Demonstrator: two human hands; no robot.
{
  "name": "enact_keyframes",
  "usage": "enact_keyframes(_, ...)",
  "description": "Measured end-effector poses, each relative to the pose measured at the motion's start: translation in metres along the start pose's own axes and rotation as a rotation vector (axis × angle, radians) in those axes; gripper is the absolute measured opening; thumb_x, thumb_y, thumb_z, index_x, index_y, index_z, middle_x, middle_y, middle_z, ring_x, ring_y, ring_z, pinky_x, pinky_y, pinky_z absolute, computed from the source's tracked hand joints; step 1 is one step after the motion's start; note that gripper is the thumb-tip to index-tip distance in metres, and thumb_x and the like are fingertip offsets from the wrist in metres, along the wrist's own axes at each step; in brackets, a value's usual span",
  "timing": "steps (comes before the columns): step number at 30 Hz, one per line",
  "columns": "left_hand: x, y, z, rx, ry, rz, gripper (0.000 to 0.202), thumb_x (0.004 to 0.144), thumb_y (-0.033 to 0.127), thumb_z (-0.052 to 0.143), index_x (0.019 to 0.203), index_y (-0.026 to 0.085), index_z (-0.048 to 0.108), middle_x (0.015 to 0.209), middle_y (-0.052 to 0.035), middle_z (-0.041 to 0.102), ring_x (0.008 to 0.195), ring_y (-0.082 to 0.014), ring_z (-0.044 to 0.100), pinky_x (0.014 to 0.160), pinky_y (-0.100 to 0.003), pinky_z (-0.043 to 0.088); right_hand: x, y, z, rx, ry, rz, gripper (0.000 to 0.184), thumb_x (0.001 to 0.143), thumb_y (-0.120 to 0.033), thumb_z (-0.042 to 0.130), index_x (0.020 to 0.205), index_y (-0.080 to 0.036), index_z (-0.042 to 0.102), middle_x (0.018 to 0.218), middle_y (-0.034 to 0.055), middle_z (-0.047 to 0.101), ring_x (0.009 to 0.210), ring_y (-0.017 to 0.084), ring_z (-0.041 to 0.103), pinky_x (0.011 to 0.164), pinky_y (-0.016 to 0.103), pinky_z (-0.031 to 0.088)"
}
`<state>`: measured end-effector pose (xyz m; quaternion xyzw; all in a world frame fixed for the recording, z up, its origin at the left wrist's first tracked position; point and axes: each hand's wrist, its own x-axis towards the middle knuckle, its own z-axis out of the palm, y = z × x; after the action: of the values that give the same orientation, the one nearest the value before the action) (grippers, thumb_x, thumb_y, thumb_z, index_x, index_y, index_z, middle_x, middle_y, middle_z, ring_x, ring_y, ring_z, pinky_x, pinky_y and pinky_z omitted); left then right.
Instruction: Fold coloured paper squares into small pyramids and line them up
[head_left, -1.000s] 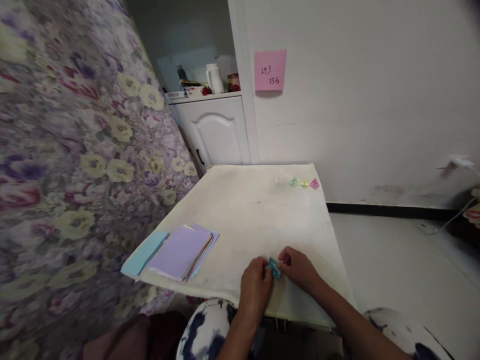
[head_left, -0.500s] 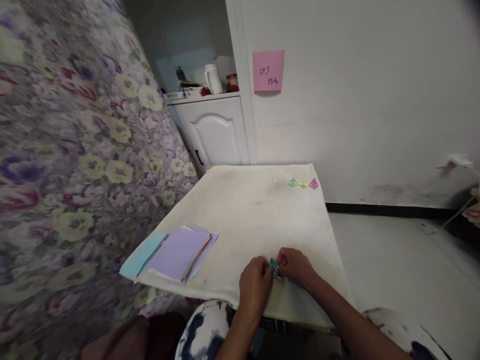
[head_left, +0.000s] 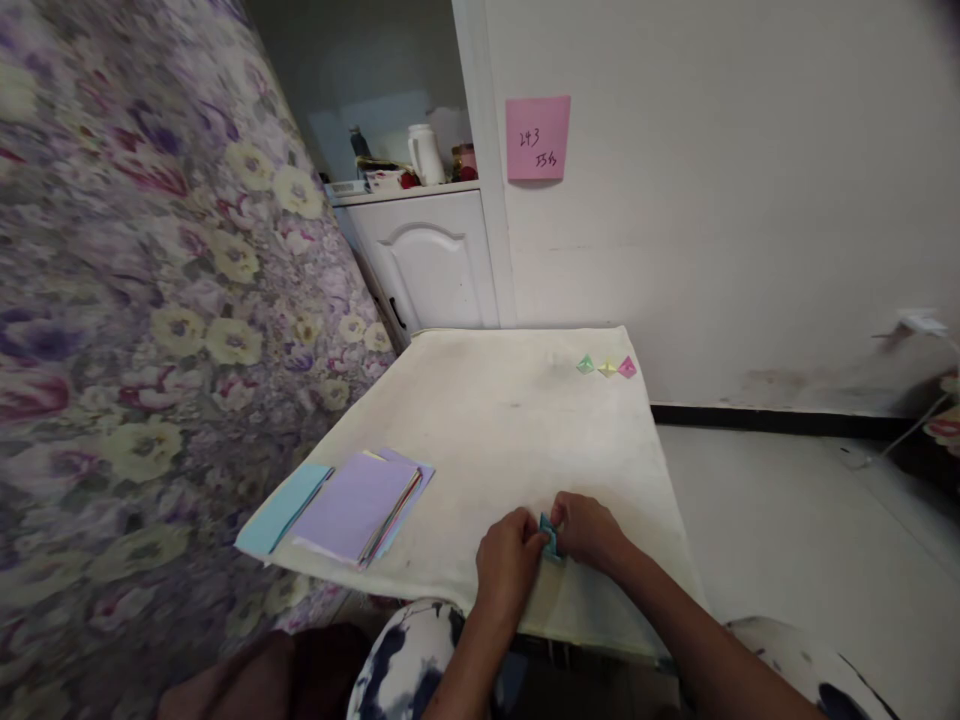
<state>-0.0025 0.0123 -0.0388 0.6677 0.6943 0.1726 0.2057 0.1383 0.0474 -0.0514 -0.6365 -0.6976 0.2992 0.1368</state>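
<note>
A small teal folded paper piece sits pinched between both hands, just above the near edge of the cream-covered table. My left hand grips its left side with curled fingers. My right hand closes on its right side. A stack of coloured paper sheets, lilac on top and light blue underneath, lies to the left of my hands. Three small folded paper shapes, green, yellow and pink, stand in a row at the table's far right corner.
A floral-patterned fabric surface rises along the left. A white cabinet with a jug and jars on top stands beyond the table. A pink sticky note hangs on the white wall. Bare floor lies to the right.
Both hands stay pinched on the teal paper and have edged slightly closer together, covering more of it. The view has shifted a little.
</note>
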Motion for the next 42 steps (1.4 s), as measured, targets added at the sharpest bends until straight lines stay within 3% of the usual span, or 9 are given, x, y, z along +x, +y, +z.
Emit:
enact_keyframes(8,0.000,-0.005,0.001,-0.065,0.013,-0.026,0.008,0.073,0.028,0.056,0.069,0.020,0.056,0.062,0.0030,0.058,0.060,-0.0122,0.052,0.054,-0.022,0.029,-0.015,-0.001,-0.006,0.041,0.045,-0.035,0.012,0.062,-0.022,0.061,0.073,-0.021,0.057,0.068,-0.0013,0.063,0.062,0.013,0.055,0.053,0.021,0.029)
enact_keyframes(15,0.002,-0.006,-0.002,-0.134,-0.037,0.199,0.044,0.075,0.015,0.047,0.118,0.025,0.050,0.087,-0.0015,0.058,0.076,-0.0137,0.055,0.070,-0.022,0.040,-0.027,0.001,-0.014,0.082,0.073,-0.069,0.018,0.068,-0.012,0.050,0.079,-0.023,0.059,0.073,-0.0014,0.064,0.068,0.013,0.056,0.058,0.021,0.032)
enact_keyframes(21,0.004,-0.002,-0.005,-0.137,-0.074,0.288,0.033,0.075,0.010,0.042,0.099,0.023,0.060,0.092,-0.0033,0.055,0.084,-0.0146,0.054,0.075,-0.023,0.040,-0.039,-0.001,-0.012,0.120,0.047,-0.098,0.015,0.072,-0.021,0.053,0.085,-0.024,0.060,0.077,-0.0007,0.064,0.069,0.014,0.057,0.062,0.022,0.035)
enact_keyframes(24,0.002,-0.001,-0.008,-0.156,-0.053,0.264,0.025,0.072,0.008,0.043,0.086,0.020,0.060,0.082,-0.0024,0.058,0.079,-0.0150,0.053,0.071,-0.023,0.039,-0.045,-0.004,-0.010,0.139,0.018,-0.116,0.034,0.061,-0.031,0.067,0.093,-0.024,0.058,0.088,0.0005,0.061,0.072,0.015,0.058,0.062,0.022,0.036)
enact_keyframes(26,-0.001,-0.002,-0.008,-0.182,-0.051,0.239,0.019,0.072,0.009,0.043,0.078,0.019,0.059,0.075,-0.0010,0.058,0.073,-0.0142,0.053,0.066,-0.023,0.037,-0.048,-0.006,-0.008,0.096,0.027,-0.134,0.044,0.057,-0.027,0.070,0.098,-0.025,0.055,0.096,0.0010,0.057,0.070,0.015,0.057,0.060,0.022,0.036)
enact_keyframes(34,-0.013,-0.010,-0.008,-0.204,-0.100,0.167,0.027,0.082,0.023,0.037,0.061,0.018,0.054,0.050,0.0033,0.052,0.050,-0.0110,0.050,0.050,-0.021,0.033,-0.048,-0.007,-0.010,-0.063,0.126,-0.168,0.027,0.071,-0.008,0.049,0.093,-0.024,0.053,0.097,0.0004,0.053,0.073,0.012,0.056,0.061,0.022,0.033)
enact_keyframes(37,-0.011,-0.011,-0.009,-0.201,-0.035,0.152,0.023,0.082,0.022,0.038,0.069,0.018,0.057,0.060,0.0012,0.058,0.059,-0.0125,0.054,0.056,-0.022,0.037,-0.046,-0.005,-0.011,-0.101,0.157,-0.172,0.024,0.073,-0.008,0.046,0.089,-0.024,0.053,0.094,-0.0006,0.054,0.074,0.013,0.056,0.058,0.022,0.030)
enact_keyframes(40,-0.003,-0.007,-0.009,-0.243,0.099,0.183,0.024,0.080,0.015,0.038,0.091,0.018,0.059,0.086,-0.0044,0.064,0.081,-0.0152,0.057,0.074,-0.026,0.042,-0.045,-0.004,-0.012,-0.100,0.185,-0.173,0.023,0.076,-0.007,0.043,0.088,-0.024,0.054,0.095,-0.0006,0.053,0.074,0.013,0.056,0.058,0.023,0.030)
enact_keyframes(42,0.003,-0.002,-0.008,-0.288,0.091,0.251,0.032,0.078,0.011,0.038,0.102,0.017,0.058,0.100,-0.0073,0.062,0.094,-0.0161,0.055,0.084,-0.028,0.041,-0.044,-0.003,-0.013,-0.080,0.186,-0.163,0.024,0.077,-0.007,0.042,0.088,-0.024,0.054,0.095,-0.0002,0.053,0.075,0.013,0.056,0.059,0.022,0.031)
